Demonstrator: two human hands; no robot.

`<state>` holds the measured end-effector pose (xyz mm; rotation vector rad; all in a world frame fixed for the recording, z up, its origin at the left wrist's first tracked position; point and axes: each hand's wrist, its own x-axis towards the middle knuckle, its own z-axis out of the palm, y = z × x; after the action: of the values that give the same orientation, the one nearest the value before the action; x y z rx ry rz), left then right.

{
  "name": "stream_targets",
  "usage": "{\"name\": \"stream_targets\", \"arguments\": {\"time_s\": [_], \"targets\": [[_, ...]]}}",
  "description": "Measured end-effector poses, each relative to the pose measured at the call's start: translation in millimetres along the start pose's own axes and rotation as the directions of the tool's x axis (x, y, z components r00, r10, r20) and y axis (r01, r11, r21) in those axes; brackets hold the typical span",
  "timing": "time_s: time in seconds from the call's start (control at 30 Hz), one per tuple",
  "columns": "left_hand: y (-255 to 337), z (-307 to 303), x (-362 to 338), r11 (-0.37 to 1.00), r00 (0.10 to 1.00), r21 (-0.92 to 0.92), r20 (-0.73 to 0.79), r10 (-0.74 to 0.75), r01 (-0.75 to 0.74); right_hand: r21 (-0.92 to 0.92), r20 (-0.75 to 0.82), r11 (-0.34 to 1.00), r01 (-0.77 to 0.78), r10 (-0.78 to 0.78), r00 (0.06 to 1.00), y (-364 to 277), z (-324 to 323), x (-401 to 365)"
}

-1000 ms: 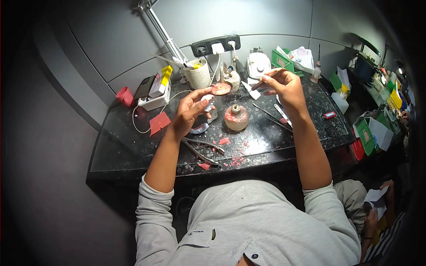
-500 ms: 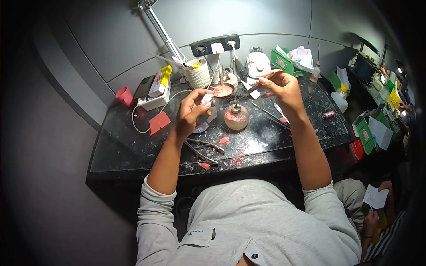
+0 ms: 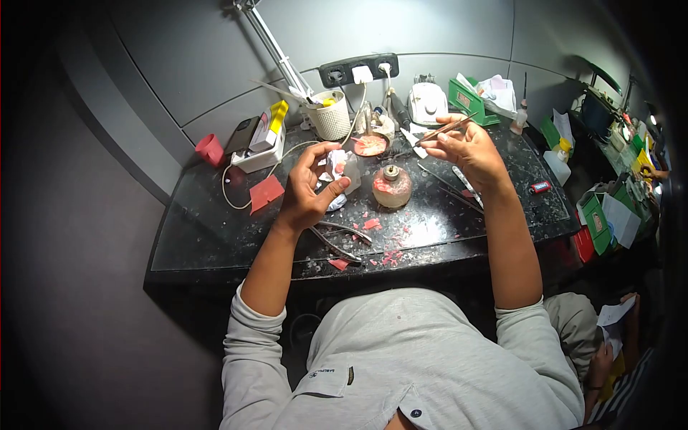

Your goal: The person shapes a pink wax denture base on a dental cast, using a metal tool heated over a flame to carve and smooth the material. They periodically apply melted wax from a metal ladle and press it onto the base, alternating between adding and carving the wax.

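A white piece with some pink on it [image 3: 335,166] is held between the thumb and fingers of my left hand [image 3: 309,188], above the left part of the dark desk. My right hand [image 3: 469,152] grips a thin metal tool [image 3: 448,127], which points down and left. Between the two hands and lower stands a round glass burner with a metal neck [image 3: 392,188]. Behind it lies a small dish of pink material [image 3: 370,145]. Pink scraps [image 3: 392,256] and long metal pliers-like tools [image 3: 337,244] are near the desk's front edge.
A pink cup [image 3: 210,150], a white box with a phone [image 3: 259,154] and a woven holder [image 3: 330,119] stand at back left. A pink sheet [image 3: 266,193] lies left. Green trays [image 3: 469,100] are at back right, a red lighter [image 3: 540,187] right. Another person's hands hold paper [image 3: 615,314].
My left hand has opened its grip a little, showing more of the white piece. My right hand has turned, and the tool lies at a different angle. The whole view has shifted slightly.
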<state>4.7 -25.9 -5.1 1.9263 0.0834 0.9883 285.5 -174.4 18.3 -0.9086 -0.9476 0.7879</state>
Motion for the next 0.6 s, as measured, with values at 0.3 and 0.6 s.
{"name": "stream_targets", "arguments": {"time_s": [0.3, 0.6], "targets": [[-2.8, 3.2, 0.9, 0.982, 0.994, 0.165, -0.038, 0.101, -0.093, -0.139, -0.051, 0.990, -0.023, 0.016, 0.999, -2.4, 0.4, 0.3], [-4.5, 2.0, -0.6, 0.949, 0.994, 0.305, -0.054, 0.095, -0.074, -0.115, -0.070, 0.993, -0.038, 0.030, 0.997, -3.8, 4.0, -0.3]]}}
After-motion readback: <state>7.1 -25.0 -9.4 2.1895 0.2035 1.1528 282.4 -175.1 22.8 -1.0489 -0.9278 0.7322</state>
